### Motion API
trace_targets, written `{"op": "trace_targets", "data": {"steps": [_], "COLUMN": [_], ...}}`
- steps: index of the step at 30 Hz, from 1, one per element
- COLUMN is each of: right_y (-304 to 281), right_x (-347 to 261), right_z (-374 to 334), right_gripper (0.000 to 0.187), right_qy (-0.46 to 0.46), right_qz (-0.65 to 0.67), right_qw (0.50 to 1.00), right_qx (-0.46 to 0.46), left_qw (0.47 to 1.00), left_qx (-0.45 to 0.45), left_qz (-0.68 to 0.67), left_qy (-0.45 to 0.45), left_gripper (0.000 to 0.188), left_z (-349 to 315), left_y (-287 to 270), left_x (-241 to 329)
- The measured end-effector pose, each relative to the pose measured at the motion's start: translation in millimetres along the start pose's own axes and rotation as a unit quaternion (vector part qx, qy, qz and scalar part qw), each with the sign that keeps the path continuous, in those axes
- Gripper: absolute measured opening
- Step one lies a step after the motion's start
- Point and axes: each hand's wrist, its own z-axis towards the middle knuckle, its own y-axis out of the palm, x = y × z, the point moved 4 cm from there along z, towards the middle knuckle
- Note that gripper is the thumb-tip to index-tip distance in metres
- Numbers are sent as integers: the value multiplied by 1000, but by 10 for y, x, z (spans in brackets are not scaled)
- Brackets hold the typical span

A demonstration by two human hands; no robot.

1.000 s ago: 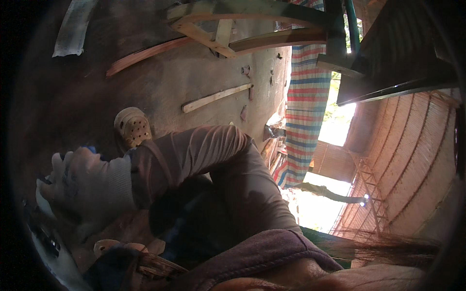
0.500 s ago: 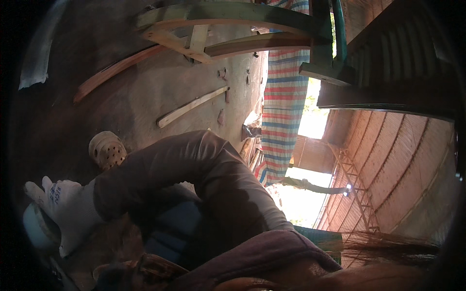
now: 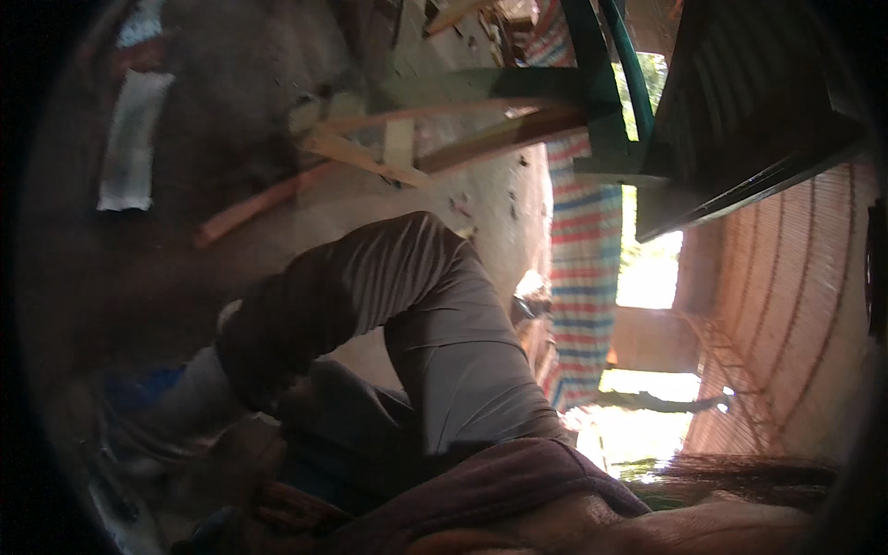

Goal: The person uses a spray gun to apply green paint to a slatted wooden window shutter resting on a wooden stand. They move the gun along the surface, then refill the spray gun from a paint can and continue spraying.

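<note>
The scene is tipped sideways. My left arm, in a grey-brown sleeve, bends at the elbow and reaches to the lower left. A pale knit glove covers my left hand; its fingers are smeared by motion, so I cannot see how they are set. A bright blue patch shows right by the glove, too blurred to name. Below it, a whitish blurred shape lies in shadow. Dark blue cloth shows under the bent arm. My right hand is out of the frame.
A wooden frame with joined rails stands beyond the elbow. A pale strip lies on the dark floor. Striped red, white and blue sheeting hangs beside bright openings. A dark ribbed structure and a corrugated wall fill the right side.
The view has shifted, moving the frame and sheeting rightward and down. My gloved left hand has swung and blurred. The beige clog and the thin lath are now mostly hidden behind my arm.
</note>
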Motion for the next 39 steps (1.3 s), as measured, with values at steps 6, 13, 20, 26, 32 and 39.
{"op": "trace_targets", "data": {"steps": [6,13,20,26,32,39], "right_y": [-509,-552,-242,-798,-2379,-3919], "right_x": [-102,299,134,1670,4397,4742], "right_z": [55,398,569,374,-1200,-2041], "right_gripper": [78,100,105,69,41,51], "right_qy": [-94,55,75,169,478,662], "right_qz": [-23,130,181,80,-116,-365], "right_qw": [995,986,916,982,771,581], "right_qx": [-3,-90,-350,35,404,300], "left_qw": [995,997,994,959,873,845], "left_qx": [-81,-41,23,95,128,206], "left_qz": [57,-36,-77,-265,-455,-472], "left_qy": [32,46,70,-28,-123,-145], "left_gripper": [26,74,79,75,82,72], "left_z": [-385,-390,-248,185,341,194], "left_y": [27,262,159,513,591,521], "left_x": [-244,-23,264,385,336,-81]}}
